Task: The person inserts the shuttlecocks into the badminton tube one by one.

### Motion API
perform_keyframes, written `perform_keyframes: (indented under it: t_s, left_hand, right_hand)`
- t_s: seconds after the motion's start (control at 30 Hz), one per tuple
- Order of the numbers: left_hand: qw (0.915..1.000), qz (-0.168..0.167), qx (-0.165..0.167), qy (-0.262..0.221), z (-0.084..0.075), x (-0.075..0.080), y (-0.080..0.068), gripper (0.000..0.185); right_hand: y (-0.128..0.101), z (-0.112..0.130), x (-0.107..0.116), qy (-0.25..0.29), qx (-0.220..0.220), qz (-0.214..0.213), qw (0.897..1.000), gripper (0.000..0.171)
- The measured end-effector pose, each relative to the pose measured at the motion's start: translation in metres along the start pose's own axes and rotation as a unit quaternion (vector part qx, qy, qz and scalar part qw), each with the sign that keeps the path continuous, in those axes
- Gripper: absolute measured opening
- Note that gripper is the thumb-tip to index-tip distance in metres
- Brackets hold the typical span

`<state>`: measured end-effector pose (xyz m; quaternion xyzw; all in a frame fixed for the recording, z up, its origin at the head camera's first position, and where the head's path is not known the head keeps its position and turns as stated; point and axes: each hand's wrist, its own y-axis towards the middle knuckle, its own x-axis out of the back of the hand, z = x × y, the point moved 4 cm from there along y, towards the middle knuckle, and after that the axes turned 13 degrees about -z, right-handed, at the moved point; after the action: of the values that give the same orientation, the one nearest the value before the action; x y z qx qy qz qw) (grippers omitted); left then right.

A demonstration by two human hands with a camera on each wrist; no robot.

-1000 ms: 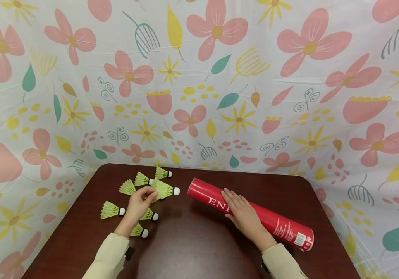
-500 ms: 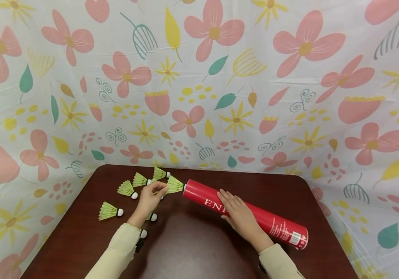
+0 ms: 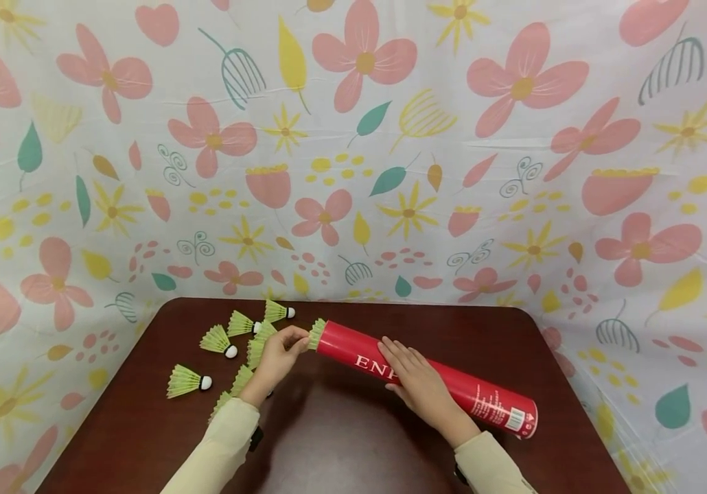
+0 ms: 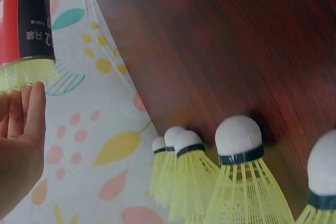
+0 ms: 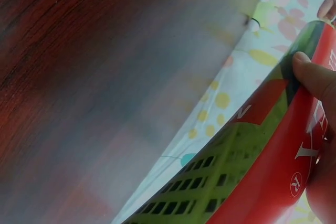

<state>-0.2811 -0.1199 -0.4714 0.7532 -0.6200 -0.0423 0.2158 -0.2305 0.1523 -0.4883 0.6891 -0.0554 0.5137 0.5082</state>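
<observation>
Loose shuttlecocks — yellow-green skirts, white cork tips, lying on the dark wooden table at its 10 o'clock quarter. One lone shuttlecock lies farthest left, well apart from the rest. A pair sits at 1 o'clock of it, with another shuttlecock beyond them near the far edge. More lie half hidden under the left forearm; the left wrist view shows five cork tips side by side on the wood.

Left hand — cream sleeve, fingers bent toward the tube mouth, their tips touching the skirt of the inserted shuttlecock. In the left wrist view the fingers lie nearly straight, just under that skirt. Whether they pinch it or only press it, the pictures do not settle.

Inserted shuttlecock — cork end inside the tube, only the skirt's flared rim showing at the open end.

Red tube — long cardboard cylinder with white lettering, lying across the table's middle, open end at 10 o'clock, labelled end at 4 o'clock near the right edge.

Right hand — laid over the tube's middle, palm down; in the right wrist view the thumb curls round the tube wall, so this hand grips the tube.

Backdrop — white floral cloth draped behind and beside the table.
</observation>
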Motion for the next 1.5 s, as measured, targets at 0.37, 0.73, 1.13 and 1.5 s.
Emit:
perform_keyframes:
  t_s: [0.37, 0.73, 1.13, 1.5]
  left_hand:
    - [0.9987, 0.041, -0.014, -0.027, -0.001, -0.007, -0.003, 0.005]
    - [0.9974, 0.069, -0.015, -0.014, 0.016, -0.010, -0.001, 0.009]
    - [0.9940, 0.102, -0.037, -0.010, 0.019, -0.006, 0.002, 0.010]
    - [0.9944, 0.098, -0.010, -0.039, -0.007, 0.009, -0.007, 0.016]
  right_hand:
    - [0.002, 0.001, -0.001, 0.002, -0.002, 0.009, 1.000, 0.087]
    - [0.002, 0.002, -0.002, 0.008, 0.001, 0.011, 1.000, 0.086]
    - [0.003, 0.003, 0.000, 0.008, 0.010, 0.009, 1.000, 0.089]
    - [0.001, -0.002, -0.002, 0.003, 0.016, 0.007, 1.000, 0.094]
